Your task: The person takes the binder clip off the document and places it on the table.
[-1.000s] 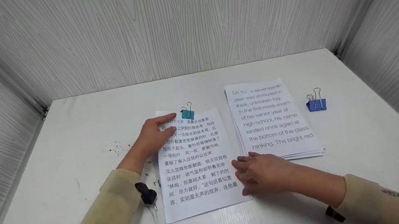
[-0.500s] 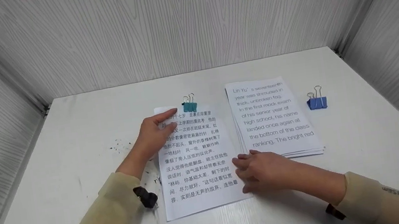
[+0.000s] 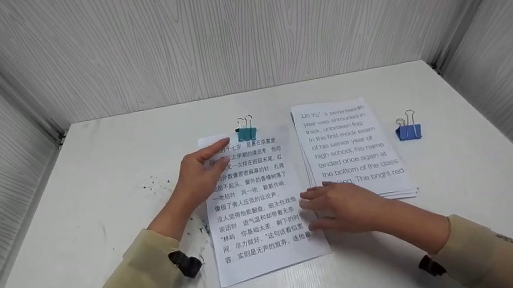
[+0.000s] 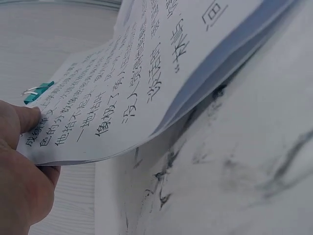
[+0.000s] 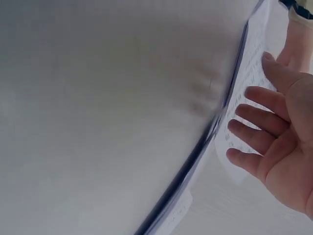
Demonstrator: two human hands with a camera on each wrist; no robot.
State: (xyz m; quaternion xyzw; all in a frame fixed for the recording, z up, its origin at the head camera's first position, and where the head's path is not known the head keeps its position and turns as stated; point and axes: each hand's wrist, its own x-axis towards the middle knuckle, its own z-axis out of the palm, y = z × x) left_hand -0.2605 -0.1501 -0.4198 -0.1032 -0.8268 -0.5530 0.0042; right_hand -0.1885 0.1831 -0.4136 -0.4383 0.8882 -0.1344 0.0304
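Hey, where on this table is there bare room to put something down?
Free: the back strip of the table behind both paper stacks, and the right side beyond the blue clip. Crowded: the middle, where Chinese pages, English stack and both hands sit.

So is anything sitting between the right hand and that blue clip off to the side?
Yes. The English-text paper stack lies on the table between the right hand and the blue binder clip. The hand rests on the Chinese-text sheets, fingers straight.
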